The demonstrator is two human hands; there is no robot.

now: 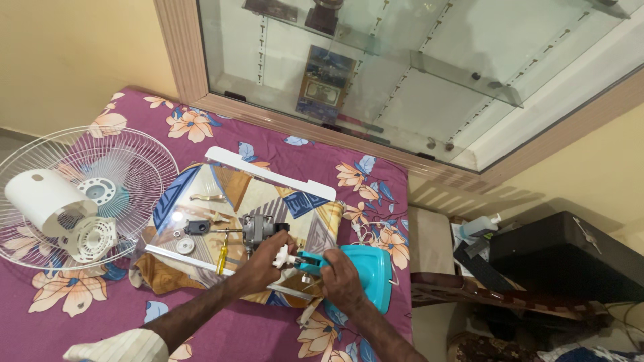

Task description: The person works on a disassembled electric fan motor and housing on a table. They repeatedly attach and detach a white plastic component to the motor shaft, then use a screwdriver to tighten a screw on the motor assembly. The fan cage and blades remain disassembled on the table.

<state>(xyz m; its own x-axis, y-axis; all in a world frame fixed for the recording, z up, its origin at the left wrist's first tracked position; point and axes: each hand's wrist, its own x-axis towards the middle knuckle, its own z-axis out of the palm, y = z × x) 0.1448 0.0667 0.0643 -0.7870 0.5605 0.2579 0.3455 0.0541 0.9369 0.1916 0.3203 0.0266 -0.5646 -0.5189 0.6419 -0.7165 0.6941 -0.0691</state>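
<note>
Left hand (263, 263) curled around a ribbed grey metal fan motor (257, 229); right hand (341, 276) pinching a small white plastic part (284, 258) beside the glossy teal base (365, 269).

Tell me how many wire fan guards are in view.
1: the white wire fan guard lies at the left on the floral bedsheet. A second may be hidden under it.

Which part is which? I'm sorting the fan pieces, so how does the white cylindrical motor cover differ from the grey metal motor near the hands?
The white cylindrical motor cover lies on the wire fan guard at the left, untouched; the grey metal motor sits on the patterned board, with the left hand against it. The cover is smooth, plain and looks larger; the motor is darker, with a thin shaft sticking out. Both rest on the floral bedspread's side.
</note>
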